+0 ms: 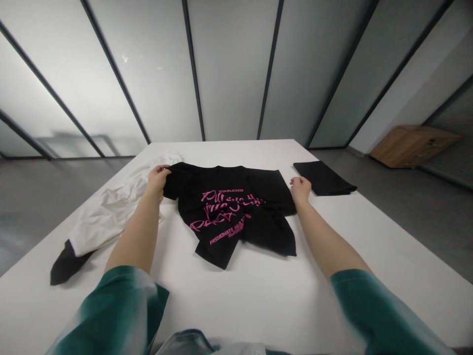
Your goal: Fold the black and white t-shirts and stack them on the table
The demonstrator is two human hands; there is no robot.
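On the table [266,296], left hand [158,179] pinches a pink-lettered black shirt [236,209]; right hand [301,187] curls, grip unclear.

The T-shirt [231,203] lies on the table [258,301] between clothing [107,217] left and cloth [323,178] right.

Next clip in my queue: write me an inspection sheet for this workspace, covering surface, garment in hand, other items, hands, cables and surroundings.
Surface: white table, plain top.
Garment in hand: black T-shirt with pink lettering, spread but creased, lower edge uneven.
Clutter: rumpled white clothing along the left, dark cloth at its near end; folded black cloth at right.
Hands: left hand pinches the shirt's left sleeve; right hand is at its right edge, fingers curled, grip unclear.
Cables: nothing seen.
Surroundings: frosted panels with dark frames, wooden cabinet, grey floor.
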